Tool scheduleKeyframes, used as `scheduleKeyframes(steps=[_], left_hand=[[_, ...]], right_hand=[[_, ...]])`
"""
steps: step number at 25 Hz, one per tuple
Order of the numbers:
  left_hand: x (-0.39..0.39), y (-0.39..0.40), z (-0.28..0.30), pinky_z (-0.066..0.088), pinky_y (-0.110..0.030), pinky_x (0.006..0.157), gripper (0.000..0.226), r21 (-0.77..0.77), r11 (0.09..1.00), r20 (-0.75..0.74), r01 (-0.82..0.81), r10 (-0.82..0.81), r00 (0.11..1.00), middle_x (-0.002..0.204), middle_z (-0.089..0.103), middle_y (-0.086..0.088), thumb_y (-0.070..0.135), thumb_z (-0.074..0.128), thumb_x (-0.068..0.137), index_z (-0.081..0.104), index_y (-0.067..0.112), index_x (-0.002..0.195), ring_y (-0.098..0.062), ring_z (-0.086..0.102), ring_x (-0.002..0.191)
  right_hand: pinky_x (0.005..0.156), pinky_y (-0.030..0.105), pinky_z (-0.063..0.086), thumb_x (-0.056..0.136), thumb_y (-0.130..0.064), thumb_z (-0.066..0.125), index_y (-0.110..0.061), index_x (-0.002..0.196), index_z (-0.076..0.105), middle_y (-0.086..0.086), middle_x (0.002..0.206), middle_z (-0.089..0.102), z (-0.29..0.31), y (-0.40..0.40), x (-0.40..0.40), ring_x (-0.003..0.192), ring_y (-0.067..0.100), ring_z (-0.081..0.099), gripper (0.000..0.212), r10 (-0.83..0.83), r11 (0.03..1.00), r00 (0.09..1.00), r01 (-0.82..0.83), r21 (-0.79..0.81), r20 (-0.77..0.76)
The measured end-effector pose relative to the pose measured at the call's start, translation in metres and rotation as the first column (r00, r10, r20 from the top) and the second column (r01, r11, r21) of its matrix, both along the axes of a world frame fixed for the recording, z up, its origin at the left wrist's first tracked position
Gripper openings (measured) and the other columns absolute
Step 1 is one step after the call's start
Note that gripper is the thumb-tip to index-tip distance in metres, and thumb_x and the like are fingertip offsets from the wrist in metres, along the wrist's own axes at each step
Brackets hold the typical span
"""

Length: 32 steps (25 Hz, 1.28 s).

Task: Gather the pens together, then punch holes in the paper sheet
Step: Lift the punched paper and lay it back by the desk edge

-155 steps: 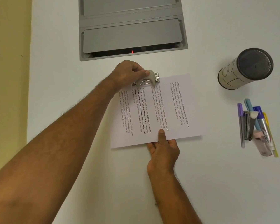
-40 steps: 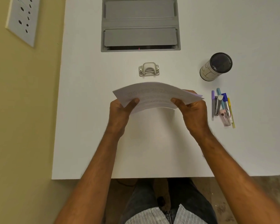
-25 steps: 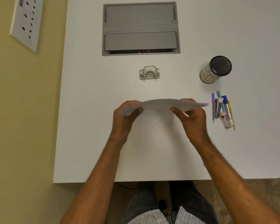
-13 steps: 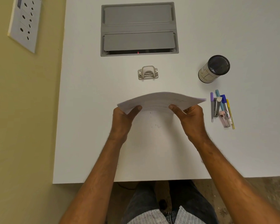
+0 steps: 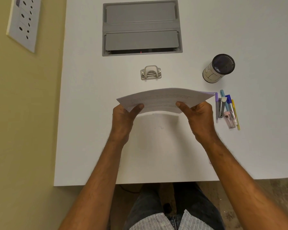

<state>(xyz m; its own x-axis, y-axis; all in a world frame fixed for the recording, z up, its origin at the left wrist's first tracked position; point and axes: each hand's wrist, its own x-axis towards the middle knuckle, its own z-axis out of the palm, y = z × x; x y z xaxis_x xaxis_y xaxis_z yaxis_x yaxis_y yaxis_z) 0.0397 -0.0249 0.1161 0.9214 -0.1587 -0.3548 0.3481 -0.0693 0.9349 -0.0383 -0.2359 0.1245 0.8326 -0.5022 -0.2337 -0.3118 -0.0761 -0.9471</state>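
Observation:
A printed paper sheet [image 5: 165, 98] is held in the air above the white table [image 5: 90, 130], bowed upward in the middle. My left hand [image 5: 123, 120] pinches its near left edge, thumb on top. My right hand [image 5: 199, 118] pinches the near right edge the same way. The small metal hole punch [image 5: 150, 73] stands on the table beyond the sheet, untouched. Several pens [image 5: 228, 108] lie bunched side by side at the right, just past the sheet's right corner.
A cylindrical pen holder [image 5: 219, 68] with a dark top stands at the back right. A grey cable hatch [image 5: 142, 28] is set into the table at the back. The table's near edge runs above my lap. A socket plate [image 5: 23, 22] is on the yellow wall at left.
Six seconds ago my left hand pressed the punch on the flat sheet. Since then both hands lifted the sheet off the table; over the last second it tilted slightly, showing more of its face.

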Motion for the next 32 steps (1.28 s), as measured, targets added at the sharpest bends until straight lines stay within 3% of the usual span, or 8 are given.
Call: scheduleKeyframes(steps=[3, 5, 8, 10, 21, 26, 32], left_hand=[[0.001, 0.002, 0.006, 0.056, -0.031, 0.095, 0.044, -0.009, 0.999, 0.052, 0.032, -0.031, 0.998, 0.094, 0.077, 0.019, 0.005, 0.073, 0.093, 0.078, 0.048, 0.088, -0.002, 0.069, 0.094], [0.001, 0.002, 0.003, 0.054, -0.028, 0.090, 0.048, -0.009, 0.998, 0.044, 0.058, -0.057, 0.997, 0.091, 0.076, 0.020, 0.004, 0.071, 0.093, 0.078, 0.050, 0.085, 0.001, 0.068, 0.092], [0.002, -0.002, -0.004, 0.054, -0.026, 0.089, 0.035, -0.005, 1.000, -0.022, 0.014, -0.014, 1.000, 0.091, 0.077, 0.021, 0.004, 0.073, 0.093, 0.075, 0.040, 0.094, 0.005, 0.069, 0.089], [0.004, -0.003, -0.005, 0.056, -0.024, 0.088, 0.032, 0.001, 1.000, -0.027, -0.002, 0.002, 1.000, 0.095, 0.077, 0.018, 0.006, 0.074, 0.092, 0.071, 0.035, 0.102, 0.003, 0.070, 0.091], [0.012, -0.001, -0.008, 0.057, -0.022, 0.093, 0.029, -0.011, 1.000, -0.026, 0.009, -0.010, 1.000, 0.110, 0.076, 0.012, 0.009, 0.071, 0.095, 0.070, 0.033, 0.111, -0.007, 0.071, 0.099], [0.014, -0.003, -0.016, 0.056, -0.021, 0.091, 0.029, -0.013, 0.999, -0.060, 0.033, -0.034, 0.998, 0.116, 0.074, 0.005, 0.009, 0.068, 0.097, 0.067, 0.022, 0.123, -0.010, 0.069, 0.102], [0.020, -0.003, -0.009, 0.055, -0.013, 0.080, 0.024, 0.008, 1.000, -0.036, 0.022, -0.022, 0.999, 0.113, 0.074, 0.008, 0.011, 0.063, 0.101, 0.067, 0.021, 0.123, 0.000, 0.070, 0.094]], right_hand=[[0.090, 0.018, 0.058, 0.092, -0.015, 0.076, -0.046, 0.104, 0.063, -0.020, 0.103, 0.071, 0.003, -0.003, 0.000, 0.095, -0.008, 0.069, 0.036, -0.009, 1.000, 1.000, 0.009, -0.009, 0.008], [0.094, 0.024, 0.059, 0.093, -0.013, 0.076, -0.038, 0.107, 0.067, -0.013, 0.105, 0.073, -0.002, -0.003, 0.001, 0.097, -0.003, 0.070, 0.031, 0.002, 1.000, 1.000, -0.002, -0.003, -0.004], [0.096, 0.022, 0.058, 0.094, -0.014, 0.075, -0.019, 0.129, 0.065, -0.006, 0.115, 0.073, -0.010, -0.002, 0.005, 0.103, 0.001, 0.070, 0.037, 0.035, 0.999, 0.998, -0.035, 0.000, -0.048], [0.093, 0.016, 0.056, 0.095, -0.015, 0.074, -0.015, 0.134, 0.063, -0.007, 0.115, 0.072, -0.010, -0.004, 0.007, 0.101, -0.003, 0.069, 0.041, 0.041, 0.999, 0.998, -0.042, -0.016, -0.050], [0.088, 0.012, 0.056, 0.098, -0.016, 0.071, -0.022, 0.134, 0.061, -0.017, 0.113, 0.070, -0.011, -0.010, 0.009, 0.099, -0.007, 0.069, 0.038, 0.048, 0.997, 0.997, -0.052, -0.053, -0.068], [0.100, 0.027, 0.056, 0.099, -0.017, 0.068, -0.013, 0.143, 0.058, 0.001, 0.127, 0.071, -0.021, -0.008, 0.012, 0.111, 0.016, 0.068, 0.045, 0.080, 0.995, 0.991, -0.087, -0.054, -0.111], [0.086, 0.014, 0.056, 0.099, -0.016, 0.069, -0.023, 0.132, 0.062, -0.020, 0.114, 0.070, -0.008, -0.008, 0.017, 0.099, -0.006, 0.070, 0.034, 0.069, 0.997, 0.993, -0.073, -0.037, -0.094]])
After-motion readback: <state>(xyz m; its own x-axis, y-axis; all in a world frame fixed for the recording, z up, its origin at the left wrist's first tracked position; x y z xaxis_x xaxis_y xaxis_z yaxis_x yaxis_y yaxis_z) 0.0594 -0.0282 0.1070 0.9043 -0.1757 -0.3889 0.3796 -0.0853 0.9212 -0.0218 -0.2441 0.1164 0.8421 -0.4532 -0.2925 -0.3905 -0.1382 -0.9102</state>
